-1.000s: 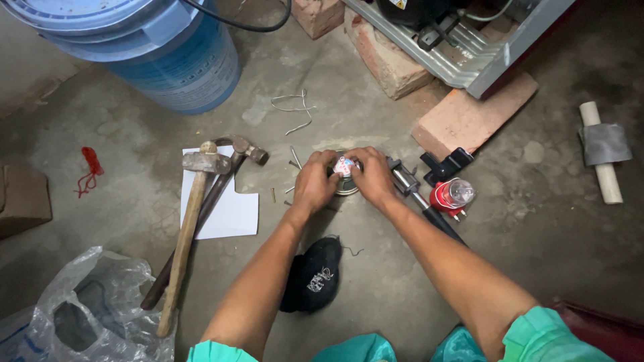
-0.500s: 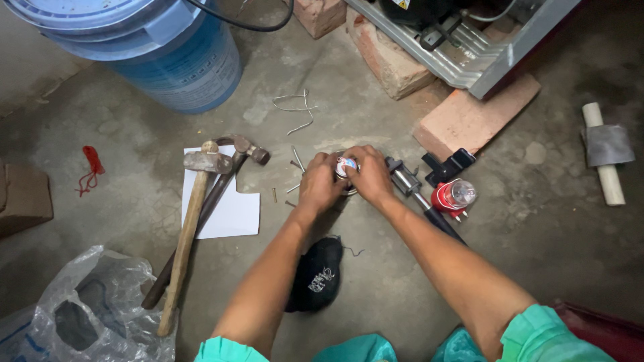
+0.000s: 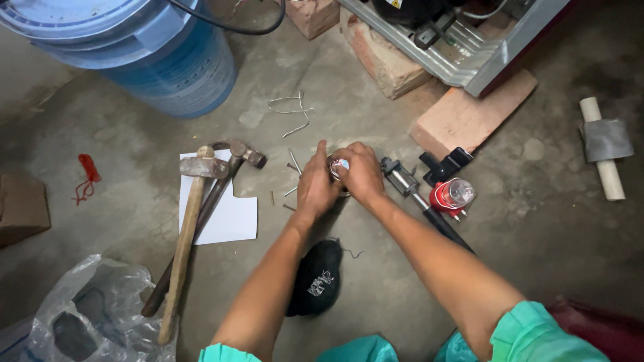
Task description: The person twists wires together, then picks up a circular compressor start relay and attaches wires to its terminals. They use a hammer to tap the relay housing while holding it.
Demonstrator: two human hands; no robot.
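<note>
Both hands meet over a small round object (image 3: 339, 165) on the concrete floor (image 3: 376, 281). Left hand (image 3: 315, 188) and right hand (image 3: 362, 174) are both closed around it; it is mostly hidden, kind unclear. Nails (image 3: 293, 175) lie just left. Two hammers (image 3: 194, 221) rest across white paper (image 3: 228, 218). Red cap (image 3: 451, 196) near right.

Both hands mostly hide the small round object (image 3: 339, 166).
</note>
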